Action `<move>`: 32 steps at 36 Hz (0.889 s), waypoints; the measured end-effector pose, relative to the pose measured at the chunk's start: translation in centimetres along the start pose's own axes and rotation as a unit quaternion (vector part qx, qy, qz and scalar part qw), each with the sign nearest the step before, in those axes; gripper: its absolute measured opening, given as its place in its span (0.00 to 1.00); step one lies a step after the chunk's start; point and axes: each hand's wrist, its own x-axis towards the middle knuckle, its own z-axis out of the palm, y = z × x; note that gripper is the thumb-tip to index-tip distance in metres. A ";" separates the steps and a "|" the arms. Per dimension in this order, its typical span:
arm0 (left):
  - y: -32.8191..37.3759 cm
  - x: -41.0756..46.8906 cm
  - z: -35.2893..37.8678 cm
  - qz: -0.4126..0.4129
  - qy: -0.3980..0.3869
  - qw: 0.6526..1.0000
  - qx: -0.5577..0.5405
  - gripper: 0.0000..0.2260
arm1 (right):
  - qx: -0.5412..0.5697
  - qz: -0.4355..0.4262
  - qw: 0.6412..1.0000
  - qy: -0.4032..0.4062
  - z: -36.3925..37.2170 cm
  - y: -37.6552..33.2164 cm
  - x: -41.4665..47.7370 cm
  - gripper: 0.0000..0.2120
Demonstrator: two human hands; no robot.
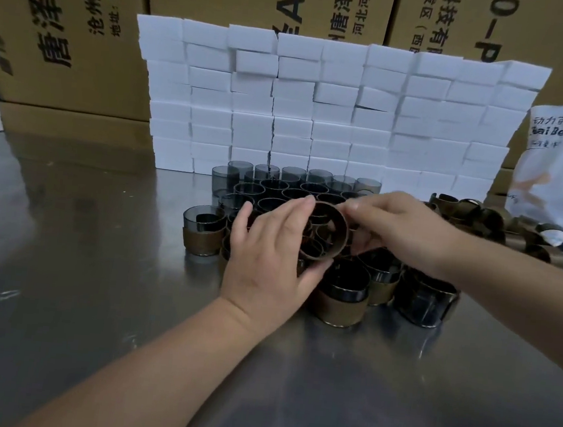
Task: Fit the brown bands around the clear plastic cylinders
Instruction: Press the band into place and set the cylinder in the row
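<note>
Band, brown, between left hand, right hand; seemingly over cylinders.

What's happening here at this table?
A person holds one brown band between both hands, the left hand and the right hand gripping its rim above the cluster. Bare clear cylinders stand behind, several banded cylinders stand in front, and a pile of loose bands lies to the right on the metal table.

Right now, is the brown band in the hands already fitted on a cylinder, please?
Not fitted: the brown band is an empty ring, held between the left hand and right hand above the cylinders.
</note>
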 end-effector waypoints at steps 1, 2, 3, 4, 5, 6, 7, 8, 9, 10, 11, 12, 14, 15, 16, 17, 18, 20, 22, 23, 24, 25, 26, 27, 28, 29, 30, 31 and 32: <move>-0.1 0.0 0.1 -0.016 0.001 1.000 0.007 0.31 | -0.035 0.002 0.999 0.036 -0.5 0.4 0.9 0.12; -0.2 0.0 0.2 -0.032 0.000 0.999 0.015 0.33 | -0.073 0.003 0.995 0.072 -1.1 0.9 1.9 0.11; -0.4 0.0 0.4 -0.045 -0.001 0.999 0.026 0.36 | -0.112 0.007 0.989 0.101 -1.7 1.4 3.2 0.10; -0.5 0.0 0.5 -0.055 -0.002 0.998 0.039 0.38 | -0.145 0.018 0.982 0.117 -2.3 2.0 4.5 0.10; -0.6 0.0 0.6 -0.063 -0.005 0.997 0.052 0.38 | -0.170 0.034 0.977 0.121 -2.7 2.5 5.8 0.12; -0.7 0.0 0.6 -0.069 -0.010 0.996 0.063 0.38 | -0.187 0.052 0.974 0.114 -3.0 3.1 7.1 0.14; -0.9 0.0 0.7 -0.074 -0.014 0.995 0.070 0.37 | -0.205 0.070 0.971 0.101 -3.2 3.6 8.3 0.16; -1.1 0.0 0.7 -0.079 -0.017 0.994 0.072 0.36 | -0.231 0.085 0.966 0.086 -3.1 4.0 9.3 0.18; -1.2 0.0 0.7 -0.084 -0.019 0.994 0.073 0.35 | -0.263 0.095 0.958 0.067 -2.9 4.3 10.1 0.20; -1.3 0.0 0.8 -0.089 -0.022 0.993 0.073 0.35 | -0.297 0.101 0.949 0.044 -2.6 4.6 10.9 0.21; -1.4 -0.1 0.8 -0.092 -0.025 0.993 0.071 0.34 | -0.326 0.106 0.939 0.021 -2.2 4.8 11.5 0.22; -1.4 -0.1 0.8 -0.093 -0.028 0.993 0.069 0.34 | -0.350 0.113 0.930 -0.001 -1.8 4.9 12.1 0.23; -1.3 0.0 0.8 -0.095 -0.034 0.993 0.063 0.32 | -0.380 0.124 0.916 -0.032 -1.1 5.0 13.3 0.22; -1.3 0.0 0.8 -0.096 -0.035 0.993 0.061 0.32 | -0.393 0.127 0.910 -0.039 -0.7 5.2 13.9 0.20; -1.3 0.0 0.8 -0.097 -0.036 0.993 0.058 0.32 | -0.408 0.131 0.902 -0.045 -0.5 5.3 14.4 0.18; -1.3 0.0 0.8 -0.096 -0.036 0.993 0.056 0.32 | -0.426 0.139 0.892 -0.054 -0.3 5.6 14.9 0.16; -1.4 0.0 0.8 -0.095 -0.036 0.993 0.055 0.32 | -0.445 0.148 0.881 -0.061 -0.2 5.9 15.2 0.14; -1.4 -0.1 0.9 -0.091 -0.037 0.994 0.055 0.32 | -0.476 0.163 0.862 -0.067 -0.1 6.4 15.6 0.08; -1.5 -0.1 0.9 -0.087 -0.038 0.994 0.054 0.32 | -0.493 0.170 0.851 -0.062 -0.1 6.6 15.9 0.05; -1.5 -0.1 0.9 -0.087 -0.038 0.994 0.052 0.32 | -0.496 0.170 0.850 -0.056 0.0 6.6 16.0 0.06; -1.5 -0.1 0.9 -0.087 -0.038 0.994 0.047 0.32 | -0.495 0.169 0.851 -0.049 0.0 6.7 16.1 0.07; -1.5 -0.1 0.9 -0.089 -0.040 0.994 0.043 0.32 | -0.491 0.168 0.854 -0.043 0.0 6.6 16.2 0.09; -1.5 -0.1 0.9 -0.091 -0.042 0.994 0.042 0.32 | -0.486 0.168 0.857 -0.042 0.1 6.6 16.3 0.11; -1.5 -0.1 0.9 -0.093 -0.044 0.994 0.043 0.32 | -0.482 0.168 0.859 -0.044 0.1 6.5 16.3 0.12; -1.5 -0.1 0.9 -0.093 -0.047 0.994 0.044 0.32 | -0.479 0.164 0.861 -0.043 0.1 6.5 16.3 0.12; -1.5 -0.1 0.9 -0.094 -0.047 0.994 0.044 0.32 | -0.477 0.157 0.864 -0.035 0.1 6.4 16.3 0.12; -1.6 -0.1 0.9 -0.093 -0.046 0.994 0.043 0.32 | -0.475 0.148 0.867 -0.020 0.0 6.2 16.2 0.12; -1.6 -0.1 1.0 -0.091 -0.043 0.994 0.040 0.32 | -0.469 0.140 0.872 0.004 -0.2 5.9 16.1 0.12; -1.7 -0.1 1.1 -0.089 -0.039 0.995 0.038 0.32 | -0.456 0.129 0.880 0.034 -0.4 5.7 16.1 0.12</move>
